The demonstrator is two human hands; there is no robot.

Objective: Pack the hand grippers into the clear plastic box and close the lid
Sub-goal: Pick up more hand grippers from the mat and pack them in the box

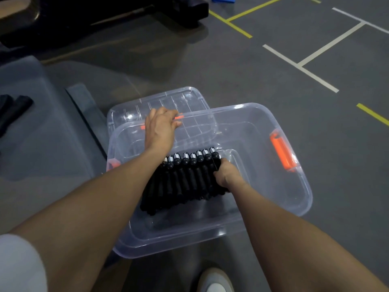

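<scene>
A clear plastic box [294,199] with orange latches [283,151] sits on the grey floor. Inside it lies a tight row of several black hand grippers [185,178] with silver springs at their far ends. My right hand [226,174] grips the right end of that row inside the box. My left hand [161,128] reaches over the box's far rim, its fingers curled on the edge of the clear lid [168,102], which lies on the floor behind the box.
A grey bench or mat [42,127] lies to the left, with black objects [14,108] on it. Dark equipment [105,15] stands at the far left. White and yellow tape lines mark the floor to the right. My shoe [214,281] is at the bottom.
</scene>
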